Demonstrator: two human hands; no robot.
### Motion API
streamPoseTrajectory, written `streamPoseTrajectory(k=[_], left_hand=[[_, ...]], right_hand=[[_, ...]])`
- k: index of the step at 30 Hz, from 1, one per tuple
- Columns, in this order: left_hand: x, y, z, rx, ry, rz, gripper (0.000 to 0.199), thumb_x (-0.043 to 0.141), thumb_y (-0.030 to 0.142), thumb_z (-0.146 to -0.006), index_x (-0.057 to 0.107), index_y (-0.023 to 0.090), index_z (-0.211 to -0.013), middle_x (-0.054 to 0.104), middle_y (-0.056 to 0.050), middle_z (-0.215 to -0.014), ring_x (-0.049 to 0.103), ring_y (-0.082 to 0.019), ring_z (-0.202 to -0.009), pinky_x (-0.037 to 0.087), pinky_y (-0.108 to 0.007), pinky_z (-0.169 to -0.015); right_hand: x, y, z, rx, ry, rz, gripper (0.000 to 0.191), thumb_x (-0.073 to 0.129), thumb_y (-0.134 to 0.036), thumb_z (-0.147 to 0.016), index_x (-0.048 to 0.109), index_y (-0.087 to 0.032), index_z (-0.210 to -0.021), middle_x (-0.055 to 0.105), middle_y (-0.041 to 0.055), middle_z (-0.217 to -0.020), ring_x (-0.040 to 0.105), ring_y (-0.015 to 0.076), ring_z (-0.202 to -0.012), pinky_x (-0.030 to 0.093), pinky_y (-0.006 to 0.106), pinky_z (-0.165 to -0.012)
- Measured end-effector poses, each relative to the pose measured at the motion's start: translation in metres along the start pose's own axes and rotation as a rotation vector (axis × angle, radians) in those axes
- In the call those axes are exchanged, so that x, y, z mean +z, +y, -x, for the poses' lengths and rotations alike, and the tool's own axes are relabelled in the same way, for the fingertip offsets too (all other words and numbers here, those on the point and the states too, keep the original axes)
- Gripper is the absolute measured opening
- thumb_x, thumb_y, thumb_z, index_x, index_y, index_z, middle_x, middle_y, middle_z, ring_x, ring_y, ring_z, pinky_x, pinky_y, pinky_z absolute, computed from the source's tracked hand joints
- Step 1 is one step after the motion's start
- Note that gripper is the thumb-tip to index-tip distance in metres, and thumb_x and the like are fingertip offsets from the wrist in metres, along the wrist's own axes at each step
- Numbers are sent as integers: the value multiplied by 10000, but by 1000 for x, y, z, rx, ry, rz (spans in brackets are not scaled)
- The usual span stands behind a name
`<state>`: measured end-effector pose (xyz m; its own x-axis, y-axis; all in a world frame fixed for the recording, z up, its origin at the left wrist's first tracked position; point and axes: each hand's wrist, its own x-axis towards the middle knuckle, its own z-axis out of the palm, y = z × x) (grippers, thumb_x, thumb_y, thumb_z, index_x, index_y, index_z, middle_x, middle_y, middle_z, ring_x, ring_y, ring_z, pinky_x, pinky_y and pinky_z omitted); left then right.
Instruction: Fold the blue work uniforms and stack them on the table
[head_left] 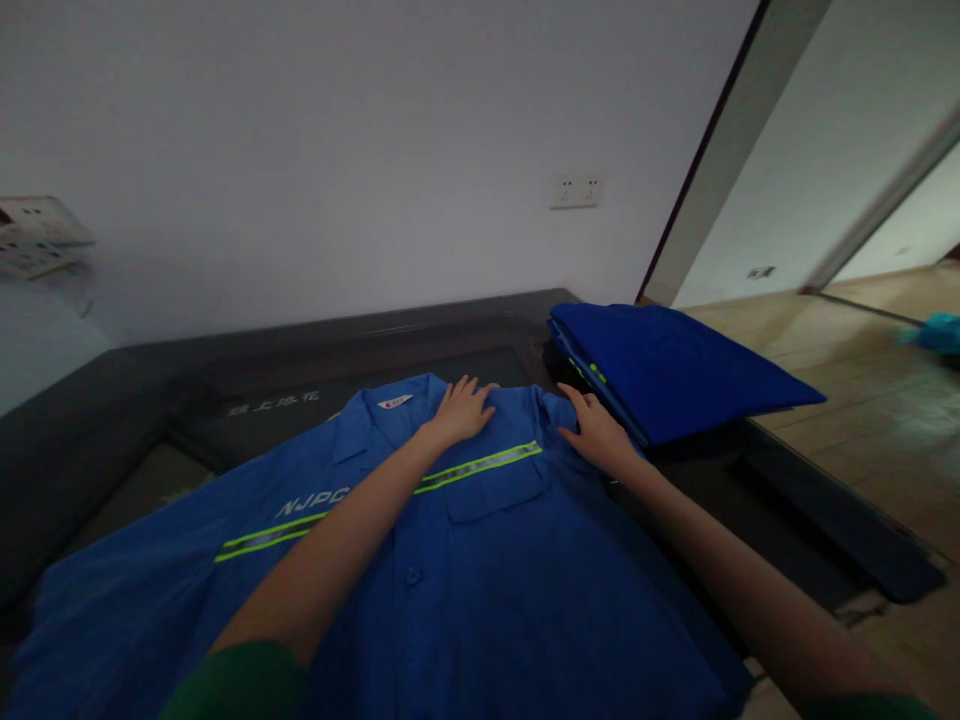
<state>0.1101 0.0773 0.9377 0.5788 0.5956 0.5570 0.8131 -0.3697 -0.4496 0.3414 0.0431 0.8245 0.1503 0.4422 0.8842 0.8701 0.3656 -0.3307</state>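
Observation:
A blue work jacket [465, 560] with a collar, white lettering and yellow-green reflective stripes lies front side up on a dark padded surface. Its left part spreads out toward the lower left. My left hand [463, 410] rests flat on the jacket beside the collar, fingers stretched out. At the shoulder on the right, my right hand [598, 432] has its thumb and fingers around the bunched cloth where the sleeve begins. Most of that sleeve is hidden, and my forearms cover parts of the chest.
A folded bright blue garment [675, 370] lies right of the jacket, partly over the edge of the dark padded surface [390, 325]. A dark flat armrest-like piece [832, 520] is at the right. Behind stands a white wall with a socket [575, 192]; tiled floor [862, 400] extends right.

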Motion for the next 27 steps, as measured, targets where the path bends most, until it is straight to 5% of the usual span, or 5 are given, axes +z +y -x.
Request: streamPoseTrajectory(k=[4, 11, 16, 21, 27], left_hand=[[27, 9, -12, -94, 25, -10, 522, 325, 426, -982, 317, 262, -1477, 275, -118, -1547, 219, -303, -1433, 208, -505, -1143], [39, 3, -9, -110, 77, -17, 540, 270, 490, -977, 288, 313, -1487, 240, -60, -1565, 196, -263, -1444, 182, -468, -1162], [37, 4, -10, -117, 72, -4, 545, 275, 488, -974, 293, 305, -1487, 237, -67, -1566, 190, -272, -1445, 182, -476, -1160], [40, 5, -12, -116, 84, 46, 558, 304, 488, -970, 284, 288, -1490, 232, -84, -1567, 181, -278, -1447, 173, -489, -1157], [7, -42, 4, -27, 316, 156, 505, 354, 328, -969, 332, 221, -1462, 328, -93, -1527, 293, -230, -1408, 228, -467, -1147]], right_hand=[[-26, 32, -35, 24, 36, -13, 510, 499, -23, -746, 604, -211, -1209, 675, 74, -1122, 622, 234, -1040, 473, 351, -917], [-60, 66, -72, 76, 37, 212, 315, 597, -114, -794, 662, -190, -1092, 685, 82, -1055, 633, 243, -977, 484, 351, -874], [-50, 61, -51, 60, 111, 383, 373, 519, -200, -883, 573, -185, -1252, 603, 147, -1153, 618, 281, -951, 508, 390, -778], [-53, 40, -28, -186, 309, 290, 319, 473, -260, -913, 619, -165, -1181, 582, 143, -1148, 528, 297, -1061, 458, 432, -905], [-10, -20, -49, -372, 47, -39, 225, 498, -212, -903, 667, -189, -1049, 673, 78, -1022, 577, 226, -994, 450, 373, -905]])
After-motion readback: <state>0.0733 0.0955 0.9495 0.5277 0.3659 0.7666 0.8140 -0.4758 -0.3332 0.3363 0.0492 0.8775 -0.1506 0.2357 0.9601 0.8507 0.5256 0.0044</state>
